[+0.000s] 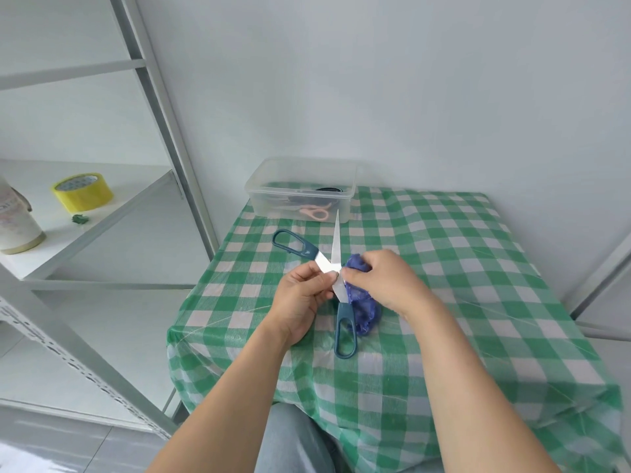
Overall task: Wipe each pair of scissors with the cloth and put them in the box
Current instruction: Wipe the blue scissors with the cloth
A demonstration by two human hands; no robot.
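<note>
A pair of scissors with dark teal handles (pixel 345 322) is spread wide open above the green checked table. My left hand (pixel 300 298) pinches it near the pivot, where the two blades cross. One blade points up towards the box, and one handle sticks out to the upper left. My right hand (pixel 382 281) grips a crumpled blue cloth (pixel 363 303) and presses it against a blade beside the pivot. The clear plastic box (pixel 300 191) stands at the table's far left corner. It holds a pair of scissors with pink handles (pixel 316 213) and some dark items.
A white metal shelf rack (pixel 102 213) stands to the left of the table, carrying a roll of yellow tape (pixel 82 191) and a white container (pixel 15 223). The table (pixel 478 268) meets the grey wall at the back.
</note>
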